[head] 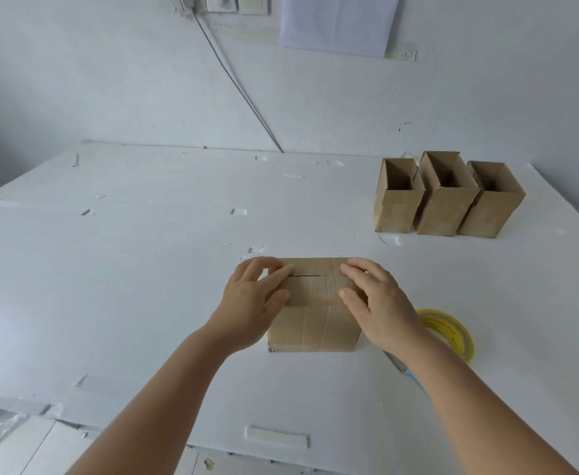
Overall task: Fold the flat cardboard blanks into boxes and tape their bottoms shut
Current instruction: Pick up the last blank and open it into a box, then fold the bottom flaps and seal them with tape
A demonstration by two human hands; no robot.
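I'm pressing my left hand (250, 303) and right hand (377, 303) down on the brown corrugated box (314, 318), fingers fairly straight and flat on its glossy taped flaps, one hand at each end. It's sitting mid white tabletop (127, 269), with the yellow-cored tape roll (452, 332) lying just right of my right wrist and three open boxes (446, 197) standing at the far right.

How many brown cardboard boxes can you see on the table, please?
4: three open brown cardboard boxes far right; one under both hands.
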